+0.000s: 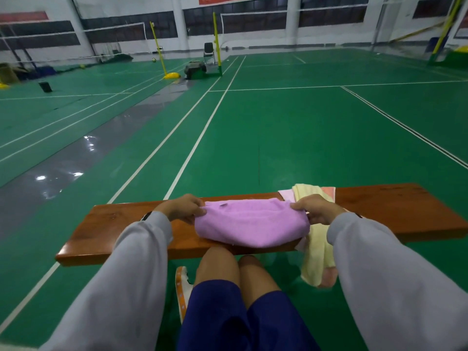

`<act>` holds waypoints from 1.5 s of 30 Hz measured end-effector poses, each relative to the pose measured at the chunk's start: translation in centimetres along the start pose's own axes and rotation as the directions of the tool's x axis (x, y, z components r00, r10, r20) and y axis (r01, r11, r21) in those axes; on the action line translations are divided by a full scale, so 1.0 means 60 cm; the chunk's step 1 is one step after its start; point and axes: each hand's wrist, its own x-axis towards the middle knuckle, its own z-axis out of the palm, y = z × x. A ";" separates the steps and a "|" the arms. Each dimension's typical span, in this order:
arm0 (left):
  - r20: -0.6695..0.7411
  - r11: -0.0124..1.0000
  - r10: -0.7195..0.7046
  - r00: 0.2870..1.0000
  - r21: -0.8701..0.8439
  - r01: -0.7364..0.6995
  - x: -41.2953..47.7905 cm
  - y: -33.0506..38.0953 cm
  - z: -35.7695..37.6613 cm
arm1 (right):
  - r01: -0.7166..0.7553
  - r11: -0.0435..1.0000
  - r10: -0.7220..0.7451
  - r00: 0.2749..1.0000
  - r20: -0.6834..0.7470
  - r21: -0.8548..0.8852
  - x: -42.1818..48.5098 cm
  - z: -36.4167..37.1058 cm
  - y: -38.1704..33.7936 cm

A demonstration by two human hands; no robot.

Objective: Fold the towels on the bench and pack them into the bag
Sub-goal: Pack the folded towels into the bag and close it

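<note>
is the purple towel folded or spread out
Folded: the purple towel lies doubled on the bench, rounded fold along its near edge, left hand and right hand pinching its far corners.

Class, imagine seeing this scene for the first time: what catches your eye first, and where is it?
The purple towel stands out first, bunched on the wooden bench with the left hand and right hand pinching its ends. To its right a pale yellow towel hangs over the bench's near edge. Beyond spreads the green court floor with white lines.
</note>
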 end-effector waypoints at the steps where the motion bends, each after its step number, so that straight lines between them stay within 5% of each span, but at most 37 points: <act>1: -0.068 1.000 0.012 0.998 -0.006 -0.012 0.009 -0.001 0.001 | 0.027 1.000 -0.026 0.999 -0.037 0.007 0.006 0.002 -0.003; 7: -0.428 0.996 0.089 0.900 0.044 -0.077 0.072 -0.007 0.001 | 0.129 0.981 -0.171 0.927 -0.332 -0.146 0.055 0.010 -0.019; 15: -0.576 0.997 0.060 0.815 0.069 -0.024 0.157 -0.016 0.018 | 0.107 0.932 -0.251 0.880 -0.402 -0.347 0.121 0.025 -0.028; 18: -0.550 0.999 0.016 0.835 0.051 0.014 0.189 -0.026 0.036 | 0.028 0.905 -0.202 0.907 -0.370 -0.425 0.142 0.035 -0.018; 22: -0.413 0.966 -0.171 0.895 0.110 0.235 0.216 -0.042 0.056 | -0.051 0.847 -0.146 0.935 -0.324 -0.529 0.145 0.058 -0.006; 27: -0.165 0.923 -0.339 0.926 -0.247 0.294 0.221 -0.042 0.063 | -0.056 0.751 -0.071 0.984 -0.166 -0.658 0.141 0.090 -0.018; 30: -0.023 0.897 -0.363 0.931 -0.278 0.343 0.216 -0.032 0.074 | -0.070 0.806 0.009 0.994 -0.106 -0.588 0.144 0.098 -0.016; 36: -0.161 0.906 -0.301 0.940 -0.355 0.230 0.215 -0.032 0.085 | -0.061 0.997 0.058 0.996 -0.064 -0.049 0.127 0.091 -0.042; 45: -0.165 0.891 -0.386 0.908 -0.323 0.320 0.177 -0.054 0.063 | -0.036 0.999 0.037 0.999 0.024 -0.031 0.096 0.253 -0.196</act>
